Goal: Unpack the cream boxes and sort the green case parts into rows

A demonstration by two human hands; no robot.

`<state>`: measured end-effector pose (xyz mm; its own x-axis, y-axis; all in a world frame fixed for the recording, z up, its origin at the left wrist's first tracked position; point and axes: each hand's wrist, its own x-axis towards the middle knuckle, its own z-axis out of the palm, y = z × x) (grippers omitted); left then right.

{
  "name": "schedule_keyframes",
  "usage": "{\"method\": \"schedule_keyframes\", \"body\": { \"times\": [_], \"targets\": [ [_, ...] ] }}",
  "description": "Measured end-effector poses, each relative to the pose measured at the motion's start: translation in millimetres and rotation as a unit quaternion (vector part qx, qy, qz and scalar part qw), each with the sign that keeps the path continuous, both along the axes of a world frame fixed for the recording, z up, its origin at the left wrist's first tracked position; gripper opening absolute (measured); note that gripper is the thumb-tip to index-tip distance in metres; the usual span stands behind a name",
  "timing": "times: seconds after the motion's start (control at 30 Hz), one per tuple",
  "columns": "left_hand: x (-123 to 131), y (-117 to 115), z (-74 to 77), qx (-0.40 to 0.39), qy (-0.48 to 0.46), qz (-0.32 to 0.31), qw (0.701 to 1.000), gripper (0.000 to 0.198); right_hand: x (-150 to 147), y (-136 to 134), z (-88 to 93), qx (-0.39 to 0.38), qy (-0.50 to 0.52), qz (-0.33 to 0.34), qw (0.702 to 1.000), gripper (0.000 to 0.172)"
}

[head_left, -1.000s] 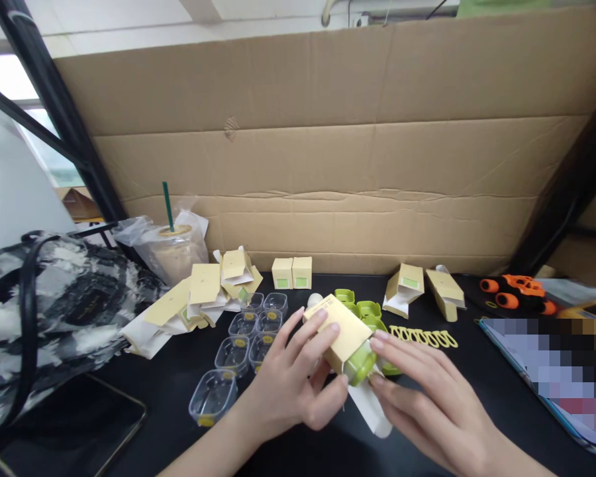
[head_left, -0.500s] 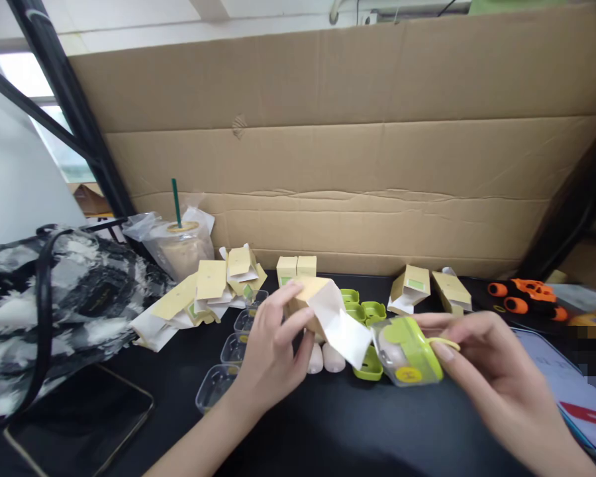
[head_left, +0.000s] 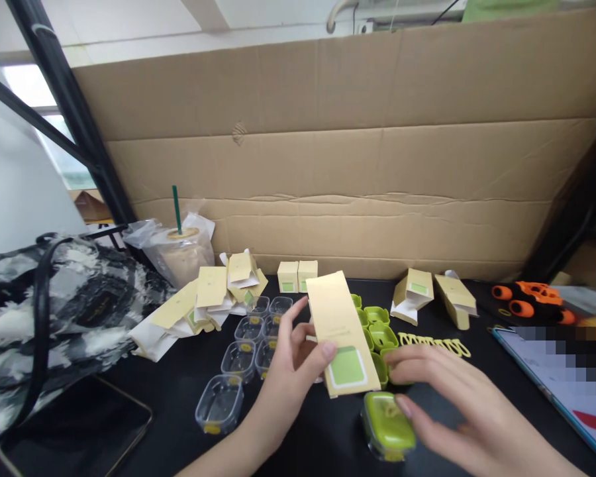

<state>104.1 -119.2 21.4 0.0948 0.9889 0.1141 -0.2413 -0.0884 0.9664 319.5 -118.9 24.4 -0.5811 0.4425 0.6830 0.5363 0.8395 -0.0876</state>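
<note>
My left hand (head_left: 298, 371) is closed on a small pale-yellow carton (head_left: 335, 318), tilted so its side with a green label faces me. A clear container with a green lid (head_left: 390, 421) sits on the black table in front. My right hand (head_left: 437, 391) is beside it with fingers apart, the thumb at the lid's right edge; whether it touches is unclear. Behind these, several loose green lids (head_left: 381, 334) lie close together, partly hidden by the carton and my right fingers. Several clear tubs (head_left: 219, 403) stand in rows left of my left hand.
Opened cartons (head_left: 211, 285) pile up at back left; two closed boxes (head_left: 288, 277) stand by the cardboard wall (head_left: 302, 165). More cartons (head_left: 412, 291), yellow-green loops (head_left: 434, 343), an orange toy car (head_left: 531, 298) and a tablet (head_left: 541, 377) are right. A bag (head_left: 69, 298), bagged drink (head_left: 183, 252) and phone (head_left: 74, 424) are left.
The green-lidded container has come out of the carton onto the table, and my right hand has let go of its loop. My left hand has turned the carton, label side toward me.
</note>
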Motion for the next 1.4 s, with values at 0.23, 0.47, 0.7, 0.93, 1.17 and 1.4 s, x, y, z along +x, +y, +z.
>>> {"method": "schedule_keyframes", "body": {
  "times": [0.23, 0.47, 0.7, 0.93, 1.17, 1.4],
  "targets": [
    [7.4, -4.8, -1.7, -0.102, -0.048, -0.056, 0.992, 0.062, -13.7, -5.9, 2.2, 0.243, -0.030, 0.037, 0.969, 0.028],
    [9.7, -5.2, -7.8, -0.122, -0.098, -0.085, 0.984, 0.066, -18.7, -7.6, 14.8, 0.273, -0.056, 0.039, 0.960, 0.047],
    [7.7, -8.5, -3.0, -0.120, -0.134, -0.155, 0.972, 0.056, -18.5, -8.5, 6.3, 0.282, -0.005, 0.018, 0.959, 0.035],
    [7.6, -4.9, -3.4, -0.149, -0.168, -0.123, 0.967, 0.051, -19.2, -9.8, -6.5, 0.297, 0.017, 0.012, 0.955, 0.021],
    [10.2, -6.4, -0.6, -0.143, -0.113, -0.108, 0.977, 0.043, -25.1, -17.7, 13.9, 0.295, -0.047, 0.006, 0.954, 0.028],
    [9.7, -5.7, -1.6, -0.115, -0.090, -0.036, 0.989, 0.043, -28.6, -18.9, -2.1, 0.287, -0.098, 0.008, 0.953, 0.019]
  ]
}}
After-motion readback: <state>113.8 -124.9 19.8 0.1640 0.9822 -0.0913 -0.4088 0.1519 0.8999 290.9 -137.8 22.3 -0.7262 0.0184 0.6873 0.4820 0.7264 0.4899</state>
